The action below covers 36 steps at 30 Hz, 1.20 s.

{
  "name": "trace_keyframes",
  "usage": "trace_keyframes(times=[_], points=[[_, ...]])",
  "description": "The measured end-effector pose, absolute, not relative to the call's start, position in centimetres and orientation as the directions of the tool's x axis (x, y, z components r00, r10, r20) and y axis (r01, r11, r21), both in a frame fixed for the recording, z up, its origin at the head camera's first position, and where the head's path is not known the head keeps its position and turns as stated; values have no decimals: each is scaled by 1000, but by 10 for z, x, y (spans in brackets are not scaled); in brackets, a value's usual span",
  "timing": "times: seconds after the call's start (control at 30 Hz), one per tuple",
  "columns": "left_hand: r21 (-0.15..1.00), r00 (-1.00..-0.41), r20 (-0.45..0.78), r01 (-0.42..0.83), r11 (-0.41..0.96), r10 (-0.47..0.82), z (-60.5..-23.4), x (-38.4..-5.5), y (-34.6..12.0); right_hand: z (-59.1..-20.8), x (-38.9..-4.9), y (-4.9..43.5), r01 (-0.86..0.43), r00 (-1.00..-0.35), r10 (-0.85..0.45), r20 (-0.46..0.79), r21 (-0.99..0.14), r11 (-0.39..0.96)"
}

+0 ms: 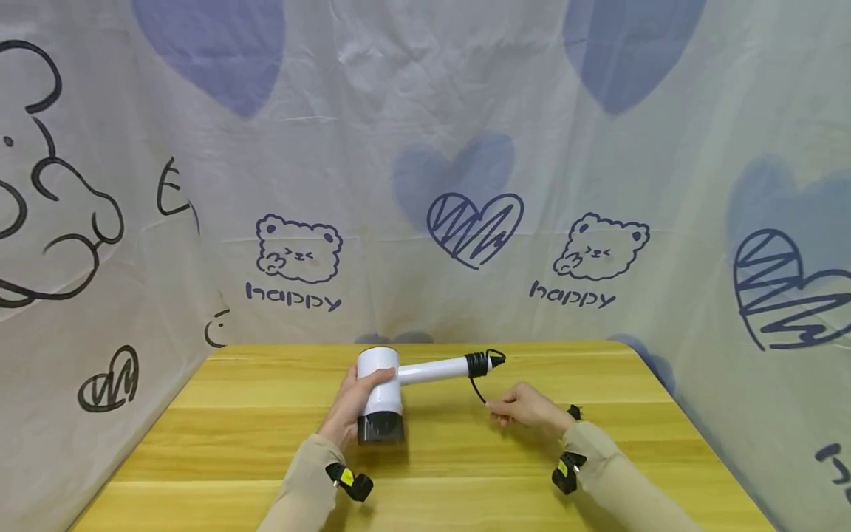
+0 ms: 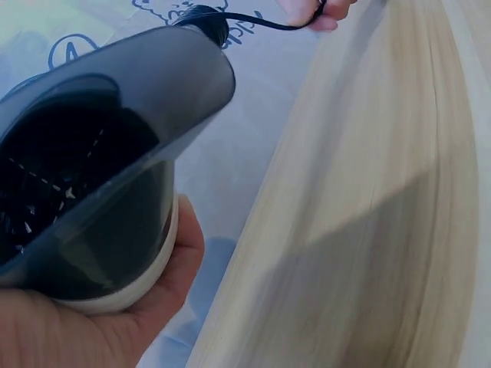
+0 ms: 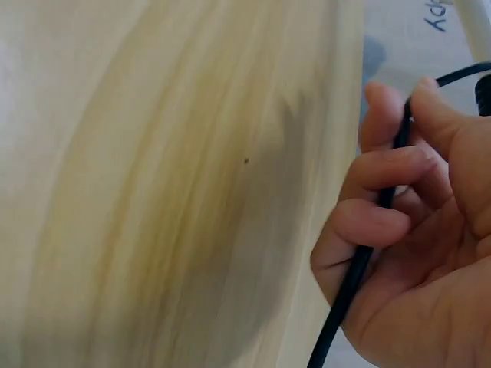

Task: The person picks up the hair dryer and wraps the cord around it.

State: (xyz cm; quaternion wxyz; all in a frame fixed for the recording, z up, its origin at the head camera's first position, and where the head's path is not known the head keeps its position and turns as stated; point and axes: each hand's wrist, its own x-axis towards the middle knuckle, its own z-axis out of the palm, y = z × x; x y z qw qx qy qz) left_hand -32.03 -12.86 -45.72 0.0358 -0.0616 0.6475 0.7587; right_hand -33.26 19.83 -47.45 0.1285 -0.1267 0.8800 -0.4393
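My left hand (image 1: 352, 403) grips the white body of a hair dryer (image 1: 381, 388) from its left side, thumb across the front. Its dark translucent nozzle (image 2: 100, 169) faces toward me and fills much of the left wrist view. The white handle points right, with several turns of black cord (image 1: 476, 364) wound around its end. From that coil a length of cord runs down to my right hand (image 1: 525, 406). In the right wrist view the thumb and index finger pinch the black cord (image 3: 353, 276), which passes behind the other curled fingers across the palm.
A yellow wood-grain table (image 1: 266, 428) lies under both hands. White fabric (image 1: 385, 288) printed with hearts and bears hangs behind its far edge and at both sides. Each wrist wears a strapped camera, such as the left wrist's camera (image 1: 359, 486).
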Motion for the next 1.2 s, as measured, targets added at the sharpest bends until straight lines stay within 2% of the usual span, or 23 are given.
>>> trace_keyframes(times=[0.27, 0.4, 0.63, 0.97, 1.2], points=[[979, -991, -128, -134, -154, 46, -458, -319, -127, -474, -342, 208, -96, -929, -340, -148, -790, 606], [976, -990, -130, -138, -167, 54, -458, -319, -128, -469, -345, 213, -68, -948, -283, -144, -778, 625], [975, -989, -139, -147, -168, 55, -458, -319, -127, -466, -350, 216, -72, -942, -298, -152, -777, 626], [968, -987, -149, -159, -192, 67, -454, -319, -127, -475, -344, 200, 17, -982, -123, -146, -708, 706], [971, -986, -140, -154, -180, 88, -456, -317, -129, -477, -346, 209, 11, -983, -124, -132, -726, 688]])
